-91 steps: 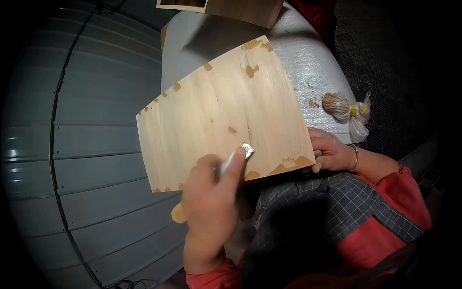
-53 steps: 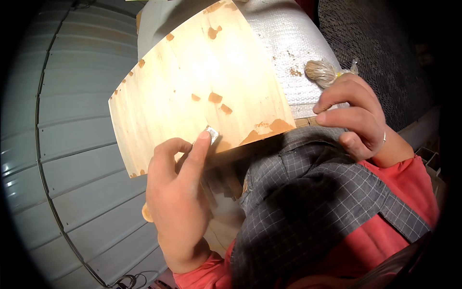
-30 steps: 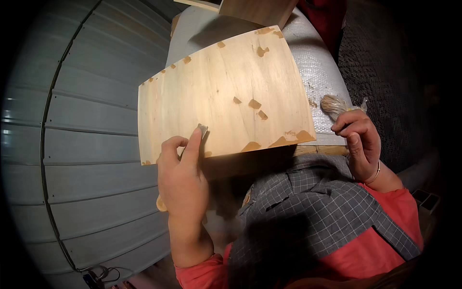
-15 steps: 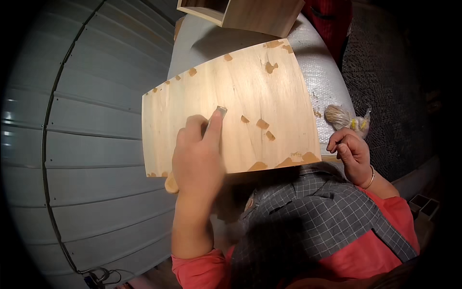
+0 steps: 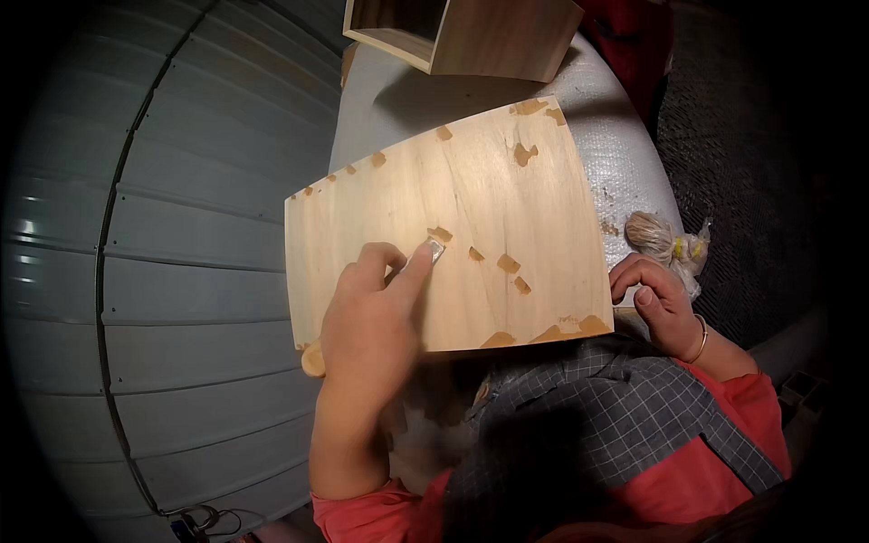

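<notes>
A pale wooden panel [image 5: 380, 217] lies before me, dotted with several tan filler patches along its edges and middle. In my left hand [image 5: 371, 317] is a small scraper [image 5: 436, 249], its metal blade pressed to the panel just under a tan patch [image 5: 440, 233]; my fingers hide most of the tool. Beside the panel's right edge, my right hand [image 5: 659, 303] is curled closed, its fingertips close to or touching that edge, with nothing visible in it. A rounded wooden end [image 5: 313, 360] sticks out at the panel's lower left corner, near my left wrist.
An open wooden box [image 5: 502, 41] stands beyond the panel on a surface covered with white wrap [image 5: 625, 172]. A plastic bag of tan filler [image 5: 661, 240] lies by my right hand. Grey metal sheeting [image 5: 199, 271] rises on the left. A dark mat [image 5: 733, 181] covers the right.
The scraper has moved slightly down and right across the panel, and a tan patch now shows at its blade. My right hand has come closer to the panel's edge. The whole view has shifted slightly.
</notes>
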The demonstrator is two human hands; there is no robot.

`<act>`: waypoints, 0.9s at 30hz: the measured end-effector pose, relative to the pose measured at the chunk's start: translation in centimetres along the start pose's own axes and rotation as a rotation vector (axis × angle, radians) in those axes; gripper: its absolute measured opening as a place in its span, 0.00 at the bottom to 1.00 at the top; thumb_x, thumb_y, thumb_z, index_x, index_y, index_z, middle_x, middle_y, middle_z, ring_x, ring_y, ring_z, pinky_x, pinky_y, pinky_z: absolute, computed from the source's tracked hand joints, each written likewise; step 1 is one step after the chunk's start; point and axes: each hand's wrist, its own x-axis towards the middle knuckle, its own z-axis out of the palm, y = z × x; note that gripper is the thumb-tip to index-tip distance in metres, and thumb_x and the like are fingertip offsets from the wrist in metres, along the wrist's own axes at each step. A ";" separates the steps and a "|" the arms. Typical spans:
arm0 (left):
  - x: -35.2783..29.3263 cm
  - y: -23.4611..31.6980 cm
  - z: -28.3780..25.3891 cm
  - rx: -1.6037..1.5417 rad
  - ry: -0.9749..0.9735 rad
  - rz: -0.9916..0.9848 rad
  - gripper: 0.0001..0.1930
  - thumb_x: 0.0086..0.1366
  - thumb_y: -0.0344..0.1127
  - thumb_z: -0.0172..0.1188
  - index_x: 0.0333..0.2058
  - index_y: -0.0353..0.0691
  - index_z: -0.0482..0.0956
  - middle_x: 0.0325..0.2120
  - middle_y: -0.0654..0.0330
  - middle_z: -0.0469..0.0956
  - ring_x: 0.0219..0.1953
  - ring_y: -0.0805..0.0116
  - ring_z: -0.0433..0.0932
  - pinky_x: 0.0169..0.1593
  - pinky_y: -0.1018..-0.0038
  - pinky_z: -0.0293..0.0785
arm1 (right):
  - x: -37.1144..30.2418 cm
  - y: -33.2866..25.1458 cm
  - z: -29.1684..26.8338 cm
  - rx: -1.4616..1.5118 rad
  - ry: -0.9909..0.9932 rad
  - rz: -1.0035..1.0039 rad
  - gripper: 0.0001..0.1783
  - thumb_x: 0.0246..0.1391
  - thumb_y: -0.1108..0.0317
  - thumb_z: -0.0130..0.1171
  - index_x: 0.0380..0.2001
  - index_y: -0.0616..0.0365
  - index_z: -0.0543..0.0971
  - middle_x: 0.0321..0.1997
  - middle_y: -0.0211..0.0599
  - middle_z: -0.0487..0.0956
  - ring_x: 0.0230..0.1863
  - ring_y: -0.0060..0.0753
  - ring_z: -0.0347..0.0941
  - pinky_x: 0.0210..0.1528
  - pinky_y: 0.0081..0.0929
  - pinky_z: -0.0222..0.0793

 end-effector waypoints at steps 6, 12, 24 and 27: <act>1.0 -0.2 -0.2 0.093 0.016 -0.017 0.25 0.56 0.21 0.56 0.53 0.47 0.80 0.40 0.61 0.73 0.37 0.58 0.74 0.40 0.65 0.75 | 1.2 -0.7 0.1 -0.037 -0.096 0.009 0.25 0.67 0.48 0.51 0.46 0.64 0.76 0.39 0.41 0.78 0.41 0.39 0.75 0.48 0.31 0.69; 1.8 0.4 -0.2 0.083 0.024 0.056 0.22 0.58 0.23 0.54 0.52 0.46 0.80 0.41 0.60 0.73 0.36 0.58 0.74 0.40 0.65 0.75 | 1.6 -0.9 0.4 0.164 -0.107 0.196 0.22 0.66 0.54 0.54 0.48 0.65 0.76 0.44 0.39 0.79 0.45 0.32 0.75 0.52 0.29 0.69; 4.1 0.9 1.7 -0.039 0.072 0.010 0.23 0.61 0.23 0.54 0.56 0.45 0.78 0.45 0.58 0.74 0.40 0.56 0.73 0.44 0.64 0.75 | 2.1 -1.1 0.3 0.146 -0.156 0.184 0.16 0.64 0.60 0.57 0.46 0.62 0.75 0.40 0.37 0.77 0.41 0.31 0.74 0.48 0.28 0.70; 3.9 0.4 0.7 0.004 0.004 0.041 0.23 0.60 0.23 0.54 0.54 0.45 0.79 0.43 0.60 0.74 0.38 0.57 0.73 0.42 0.65 0.75 | 2.1 -1.0 0.3 0.094 -0.156 0.149 0.15 0.63 0.61 0.57 0.45 0.62 0.75 0.38 0.38 0.76 0.39 0.32 0.74 0.47 0.29 0.71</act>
